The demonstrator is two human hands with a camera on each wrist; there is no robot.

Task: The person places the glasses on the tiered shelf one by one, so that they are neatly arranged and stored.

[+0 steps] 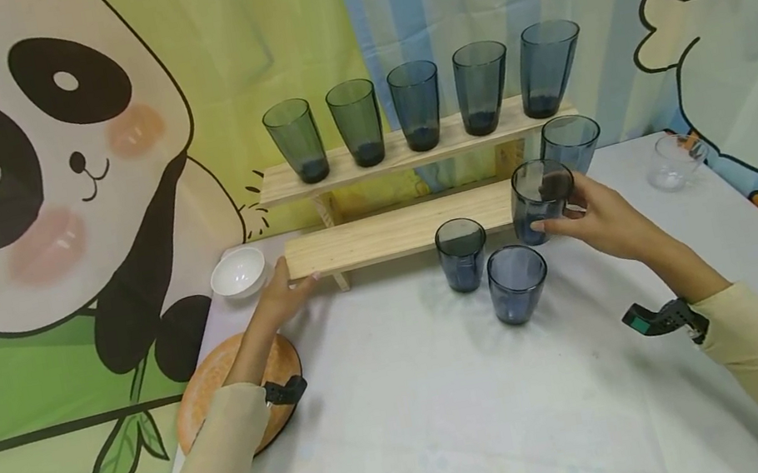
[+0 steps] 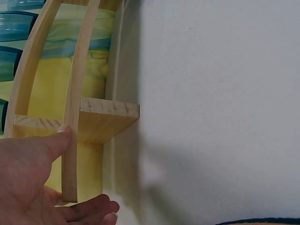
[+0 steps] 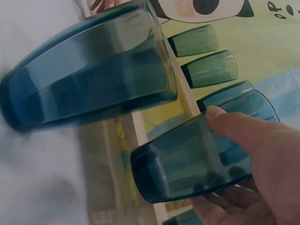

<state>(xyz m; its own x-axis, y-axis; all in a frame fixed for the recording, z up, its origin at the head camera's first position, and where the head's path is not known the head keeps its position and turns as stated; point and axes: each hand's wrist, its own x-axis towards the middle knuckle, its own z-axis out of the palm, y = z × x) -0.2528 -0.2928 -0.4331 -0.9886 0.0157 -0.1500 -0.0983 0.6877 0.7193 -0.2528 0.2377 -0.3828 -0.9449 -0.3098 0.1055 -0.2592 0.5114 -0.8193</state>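
Note:
In the head view my right hand [image 1: 600, 219] grips a blue-tinted drinking glass [image 1: 542, 199] at the right end of the lower shelf. Thumb and fingers wrap round this glass [image 3: 192, 159] in the right wrist view; whether its base touches the board cannot be told. My left hand [image 1: 278, 295] pinches the left end of the lower board of a two-step wooden rack [image 1: 365, 241], thumb on top. Several tinted glasses [image 1: 417, 107] stand in a row on the upper board. Two more glasses, one [image 1: 462, 256] behind the other [image 1: 518, 285], stand on the table before the rack.
Behind the held glass is another blue glass [image 1: 571, 139]. A small clear cup [image 1: 674, 163] sits at the far right. On the left are a white bowl [image 1: 238, 273] and a round orange plate [image 1: 286, 358], partly under my left arm. Printed curtains [image 1: 281, 25] hang behind the rack.

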